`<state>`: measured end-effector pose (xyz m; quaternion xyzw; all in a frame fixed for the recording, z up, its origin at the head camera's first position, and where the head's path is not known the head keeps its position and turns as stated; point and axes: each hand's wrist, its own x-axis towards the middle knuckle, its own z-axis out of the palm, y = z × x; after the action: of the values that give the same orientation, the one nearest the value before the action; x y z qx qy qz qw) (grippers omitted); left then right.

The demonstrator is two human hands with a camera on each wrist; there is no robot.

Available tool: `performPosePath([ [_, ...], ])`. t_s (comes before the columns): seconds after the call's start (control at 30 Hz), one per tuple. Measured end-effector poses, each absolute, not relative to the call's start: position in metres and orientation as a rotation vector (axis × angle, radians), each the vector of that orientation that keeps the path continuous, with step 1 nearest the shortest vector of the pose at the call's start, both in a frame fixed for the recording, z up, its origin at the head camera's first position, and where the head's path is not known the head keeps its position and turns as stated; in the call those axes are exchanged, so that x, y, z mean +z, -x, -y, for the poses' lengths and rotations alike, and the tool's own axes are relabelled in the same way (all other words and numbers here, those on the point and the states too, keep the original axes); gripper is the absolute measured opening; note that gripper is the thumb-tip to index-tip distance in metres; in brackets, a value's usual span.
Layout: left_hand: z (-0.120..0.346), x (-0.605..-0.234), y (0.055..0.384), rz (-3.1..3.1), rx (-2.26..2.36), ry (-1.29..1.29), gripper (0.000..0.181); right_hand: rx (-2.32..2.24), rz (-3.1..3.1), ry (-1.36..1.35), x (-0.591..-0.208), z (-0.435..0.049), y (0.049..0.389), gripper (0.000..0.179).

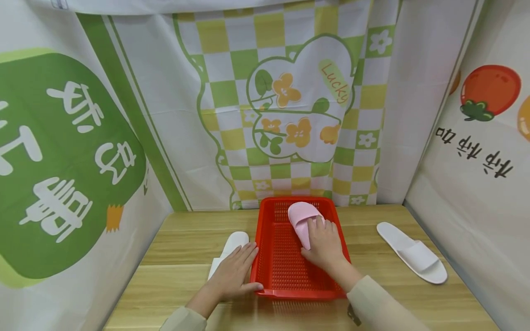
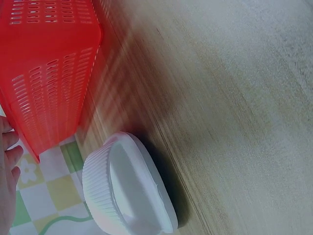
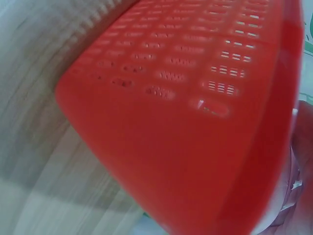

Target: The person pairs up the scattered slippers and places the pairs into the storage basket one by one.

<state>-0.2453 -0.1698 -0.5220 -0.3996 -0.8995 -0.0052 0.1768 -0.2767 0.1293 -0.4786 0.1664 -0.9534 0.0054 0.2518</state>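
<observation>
A red plastic basket [image 1: 304, 294] with mesh walls stands on the wooden table. Inside it, toward the back right, lies a pink slipper [image 1: 301, 212], its rounded toe pointing away. My right hand [image 1: 325, 243] reaches over the basket's right side and grips this slipper at its strap opening. My left hand [image 1: 233, 272] rests along the basket's left rim, fingers straight and thumb at the near corner. Beneath that hand, left of the basket, is a white slipper [image 1: 237, 241], partly hidden in the head view; its ribbed strap shows in the left wrist view.
Another white slipper [image 1: 422, 255] lies slantwise on the table [image 1: 207, 225] at the right. Printed cloths hang on three sides; the checked back cloth [image 1: 265, 177] comes down close behind the basket.
</observation>
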Motion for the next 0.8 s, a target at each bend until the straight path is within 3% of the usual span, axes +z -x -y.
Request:
performPosePath([
  [0.8, 0.169, -0.521, 0.244, 2.533, -0.033, 1.125, 0.095, -0.003, 2.752, -0.349, -0.493, -0.125, 0.272, 0.084],
])
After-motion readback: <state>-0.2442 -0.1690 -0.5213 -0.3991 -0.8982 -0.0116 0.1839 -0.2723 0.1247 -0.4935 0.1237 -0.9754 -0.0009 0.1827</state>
